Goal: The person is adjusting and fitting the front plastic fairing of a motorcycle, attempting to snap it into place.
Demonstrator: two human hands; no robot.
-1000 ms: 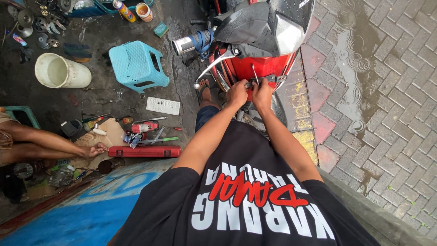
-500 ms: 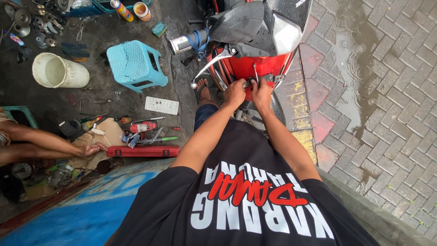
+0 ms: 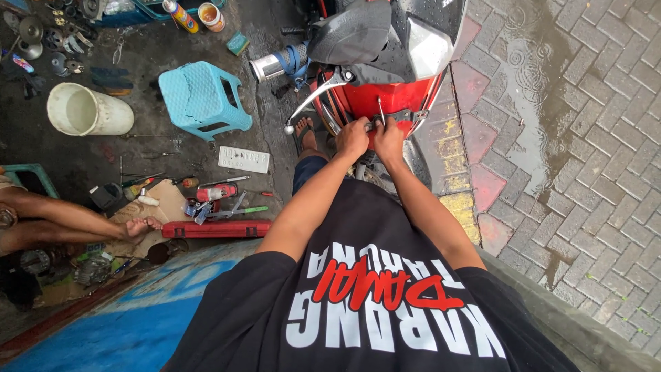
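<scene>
Motorcycle (image 3: 385, 62) front cut off above; fingertips hidden behind each hand.

Glossy plastic and bare metal above wet, rough paving.

The red scooter panel (image 3: 392, 96) is shiny plastic — its brake lever (image 3: 313, 103) bright polished metal. The stool (image 3: 203, 100) is matt turquoise plastic, the bucket (image 3: 86, 110) dull white plastic. The brick paving (image 3: 585, 158) looks coarse — wet and reflective.

A light-blue plastic stool (image 3: 204, 100) stands on the dark floor; a white bucket (image 3: 88, 110) lies well left of it; a long red case (image 3: 216, 229) lies beside scattered tools (image 3: 213, 200); wet brick paving (image 3: 585, 138) runs along the right.
</scene>
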